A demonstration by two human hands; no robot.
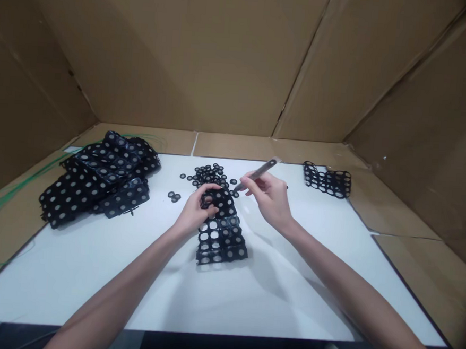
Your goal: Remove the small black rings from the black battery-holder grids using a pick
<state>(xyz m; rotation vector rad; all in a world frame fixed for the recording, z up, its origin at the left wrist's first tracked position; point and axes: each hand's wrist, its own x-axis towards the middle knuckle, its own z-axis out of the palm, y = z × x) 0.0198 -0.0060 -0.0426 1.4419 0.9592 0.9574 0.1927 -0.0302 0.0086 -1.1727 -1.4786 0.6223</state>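
My left hand (196,210) grips the upper left edge of a black perforated sheet (229,226), fingers curled over its top and thumb on its face. Grey-centred discs fill many of the sheet's round cells, while some cells at its left are open and show white. In my right hand (270,194) is a slim grey pen-like tool (260,171), pinched between thumb and fingers. Its dark tip points down left, close to the sheet's upper right corner. Just behind the sheet lies a heap of loose black ring-like discs (208,174).
A large pile of similar black dotted sheets (93,178) lies at the left. A black lattice with open cells (332,182) rests at the back right. Several stray discs (174,197) lie left of my left hand. Green strands (20,189) trail along the left edge; cardboard walls (193,55) enclose the white table (287,306).
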